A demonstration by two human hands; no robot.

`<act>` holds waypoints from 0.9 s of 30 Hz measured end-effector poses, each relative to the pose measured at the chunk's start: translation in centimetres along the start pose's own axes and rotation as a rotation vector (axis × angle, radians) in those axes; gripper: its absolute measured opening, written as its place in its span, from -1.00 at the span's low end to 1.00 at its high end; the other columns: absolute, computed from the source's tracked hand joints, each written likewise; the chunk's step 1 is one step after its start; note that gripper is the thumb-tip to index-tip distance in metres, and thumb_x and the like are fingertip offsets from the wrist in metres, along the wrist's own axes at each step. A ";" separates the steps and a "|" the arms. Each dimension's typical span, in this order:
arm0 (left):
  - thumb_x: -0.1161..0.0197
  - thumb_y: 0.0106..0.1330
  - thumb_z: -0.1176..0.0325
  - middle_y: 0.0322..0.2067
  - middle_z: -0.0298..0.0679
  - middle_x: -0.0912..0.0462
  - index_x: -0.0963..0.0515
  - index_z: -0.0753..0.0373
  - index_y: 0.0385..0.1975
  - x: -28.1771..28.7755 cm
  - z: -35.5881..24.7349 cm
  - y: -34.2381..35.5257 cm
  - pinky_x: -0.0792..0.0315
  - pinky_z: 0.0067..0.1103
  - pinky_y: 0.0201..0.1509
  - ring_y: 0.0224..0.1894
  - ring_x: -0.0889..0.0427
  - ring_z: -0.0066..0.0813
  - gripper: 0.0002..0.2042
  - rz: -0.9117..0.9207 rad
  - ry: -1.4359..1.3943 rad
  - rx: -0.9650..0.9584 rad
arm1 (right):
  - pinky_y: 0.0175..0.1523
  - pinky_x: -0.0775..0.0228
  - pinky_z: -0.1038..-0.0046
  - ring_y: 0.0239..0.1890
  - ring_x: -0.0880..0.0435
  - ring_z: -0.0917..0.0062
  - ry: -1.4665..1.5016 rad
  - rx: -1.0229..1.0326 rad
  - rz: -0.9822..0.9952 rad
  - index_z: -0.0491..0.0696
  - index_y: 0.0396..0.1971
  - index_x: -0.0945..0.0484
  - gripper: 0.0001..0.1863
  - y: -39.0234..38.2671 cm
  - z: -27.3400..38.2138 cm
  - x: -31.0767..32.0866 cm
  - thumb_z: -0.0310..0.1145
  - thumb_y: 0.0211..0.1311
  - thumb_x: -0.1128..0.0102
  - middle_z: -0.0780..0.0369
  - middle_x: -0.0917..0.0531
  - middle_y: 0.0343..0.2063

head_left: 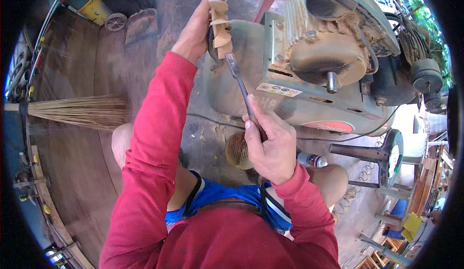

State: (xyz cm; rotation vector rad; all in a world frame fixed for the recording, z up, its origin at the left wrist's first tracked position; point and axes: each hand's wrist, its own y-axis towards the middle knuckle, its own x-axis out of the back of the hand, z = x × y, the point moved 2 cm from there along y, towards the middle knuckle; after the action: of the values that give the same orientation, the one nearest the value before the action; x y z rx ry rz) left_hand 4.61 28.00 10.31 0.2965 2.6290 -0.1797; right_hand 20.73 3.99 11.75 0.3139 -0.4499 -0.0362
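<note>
My left hand (197, 27) is wrapped round a knobbly tan piece (221, 31) that looks like carved wood, raised in front of me with its rounded top above the thumb. In my right hand (273, 141), thumb and fingers grip a slim dark chisel-like tool (240, 81). Its flat metal tip points up and lies against or just beside the lower end of the tan piece; I cannot tell whether they touch. Part of the tool's handle is hidden inside my right hand. Behind both hands stands a dusty air compressor with a grey tank (241, 41).
The compressor's dusty motor (328, 61) has a short shaft sticking out. A cable (212, 120) runs below the tank. Near my right knee are a spray can (311, 160), a round mesh cover (238, 150) and a black-framed stand (357, 151). A straw broom (82, 112) lies left.
</note>
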 end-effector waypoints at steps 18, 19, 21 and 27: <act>-0.23 0.31 -0.20 -0.27 -0.17 -0.71 -0.67 0.29 -0.04 -0.5 0.7 -0.3 -0.57 -0.47 -0.20 -0.27 -0.71 -0.39 -0.40 -0.075 0.031 -0.097 | -0.33 -0.47 0.20 -0.46 -0.62 0.14 -0.411 0.059 0.088 -0.14 0.31 -0.52 -0.40 0.6 1.8 -0.7 -0.63 0.22 -0.23 0.04 -0.59 -0.44; -0.23 0.31 -0.20 -0.26 -0.16 -0.72 -0.67 0.29 -0.03 -0.3 0.6 -0.4 -0.57 -0.47 -0.19 -0.27 -0.71 -0.39 -0.40 -0.083 0.034 -0.092 | -0.33 -0.46 0.20 -0.47 -0.61 0.14 -0.420 0.057 0.094 -0.13 0.32 -0.51 -0.40 0.7 1.8 -0.8 -0.63 0.21 -0.23 0.05 -0.58 -0.45; -0.23 0.31 -0.20 -0.25 -0.15 -0.72 -0.67 0.29 -0.03 0.1 0.3 -0.7 -0.57 -0.47 -0.18 -0.26 -0.71 -0.39 -0.40 -0.092 0.037 -0.091 | -0.34 -0.45 0.20 -0.48 -0.59 0.14 -0.430 0.059 0.102 -0.13 0.32 -0.51 -0.39 0.8 2.0 -1.0 -0.63 0.21 -0.23 0.05 -0.57 -0.46; -0.37 0.22 -0.17 -0.31 -0.39 -0.51 -0.58 0.06 -0.19 -0.5 0.6 -0.4 -0.43 -0.52 -0.27 -0.33 -0.52 -0.54 -0.56 -0.047 0.029 -0.017 | -0.33 -0.46 0.21 -0.47 -0.60 0.14 -0.422 0.033 0.096 -0.13 0.28 -0.56 -0.42 0.9 2.2 -0.2 -0.63 0.20 -0.23 0.04 -0.56 -0.47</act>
State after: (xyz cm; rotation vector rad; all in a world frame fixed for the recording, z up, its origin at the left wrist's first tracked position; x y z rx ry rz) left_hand 5.24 27.42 10.04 0.2333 2.6667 -0.1698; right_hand 19.60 4.25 13.80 0.3169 -0.8843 -0.0008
